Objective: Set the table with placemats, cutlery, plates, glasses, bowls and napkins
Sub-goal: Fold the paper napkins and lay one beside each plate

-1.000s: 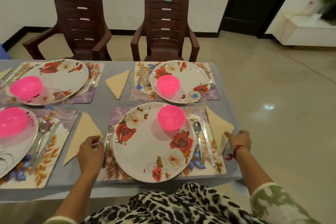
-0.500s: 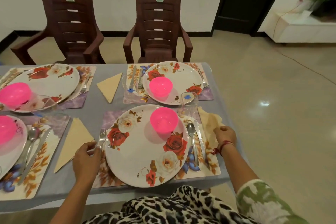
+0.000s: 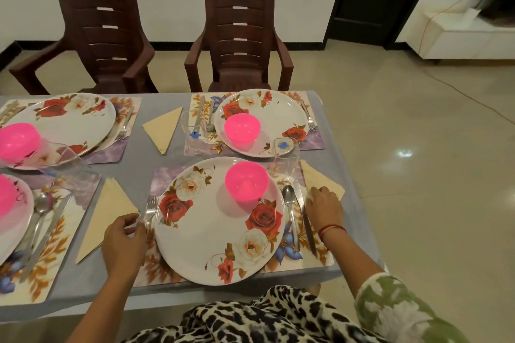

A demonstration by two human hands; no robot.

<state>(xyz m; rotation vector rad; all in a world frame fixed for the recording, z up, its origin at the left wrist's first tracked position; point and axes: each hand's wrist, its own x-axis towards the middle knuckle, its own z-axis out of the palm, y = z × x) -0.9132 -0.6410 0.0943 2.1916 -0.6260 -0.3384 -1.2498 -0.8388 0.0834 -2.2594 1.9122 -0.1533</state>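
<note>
On the worktop (image 3: 139,172), the napkin (image 3: 317,178) beside the knife (image 3: 302,211) is being flattened by the relaxed right hand (image 3: 324,207). The fork (image 3: 151,207), being pinched by the left hand (image 3: 122,237), is best squared to the plate (image 3: 211,231).

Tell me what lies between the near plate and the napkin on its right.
A spoon and a knife lie there side by side on the placemat, the spoon nearer the plate. The head view shows this.

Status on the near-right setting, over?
Left hand at fork handle, grip unclear. Right hand rests on napkin, right of knife. Glass stands just beyond napkin.
</note>
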